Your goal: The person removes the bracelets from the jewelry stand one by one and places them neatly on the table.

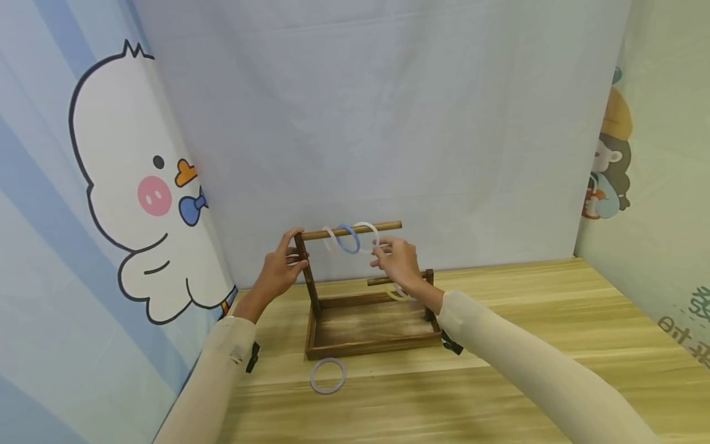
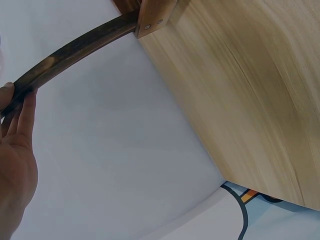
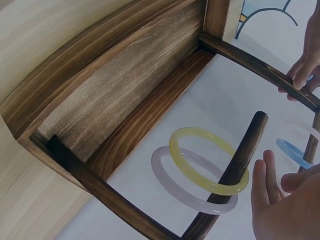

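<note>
A dark wooden rack has a tall post [image 1: 309, 280] with an upper rod [image 1: 391, 226] reaching right from its top. My left hand [image 1: 280, 269] grips the post near that top, thumb and fingers on either side of it. Along the upper rod hang a pale ring [image 1: 332, 234], a blue ring [image 1: 352, 251] and a white ring [image 1: 366, 224]. The white one is nearest the rod's free end, and my right hand [image 1: 403, 263] pinches its right side. Below that hand, a yellow ring [image 3: 172, 145] and a lavender ring [image 3: 159, 172] hang on the lower rod [image 3: 252, 135].
The rack's base is a shallow tray [image 1: 371, 349] standing on the wood-grain table [image 1: 516, 308]. In front of it, a light purple ring [image 1: 328, 391] lies flat. A pale cloth [image 1: 416, 123] hangs behind, with printed cartoon curtains [image 1: 44, 246] at both sides.
</note>
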The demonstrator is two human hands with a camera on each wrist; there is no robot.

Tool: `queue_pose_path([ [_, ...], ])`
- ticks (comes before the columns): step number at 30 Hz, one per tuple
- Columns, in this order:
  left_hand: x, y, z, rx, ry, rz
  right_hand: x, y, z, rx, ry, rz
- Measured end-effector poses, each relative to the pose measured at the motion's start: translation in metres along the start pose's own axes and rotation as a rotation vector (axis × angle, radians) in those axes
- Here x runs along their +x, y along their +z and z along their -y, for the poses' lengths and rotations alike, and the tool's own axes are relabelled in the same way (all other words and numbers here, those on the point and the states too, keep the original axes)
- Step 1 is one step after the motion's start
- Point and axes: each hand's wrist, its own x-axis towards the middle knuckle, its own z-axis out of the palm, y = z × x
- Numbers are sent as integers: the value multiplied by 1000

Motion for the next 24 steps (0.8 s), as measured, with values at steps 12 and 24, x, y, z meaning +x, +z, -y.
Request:
queue_pose_path([
  [12,0,0,0,-2,-5,1,0,-12,-2,11,13,53],
  [24,0,1,1,11,10,-3,0,-24,0,19,24,84],
])
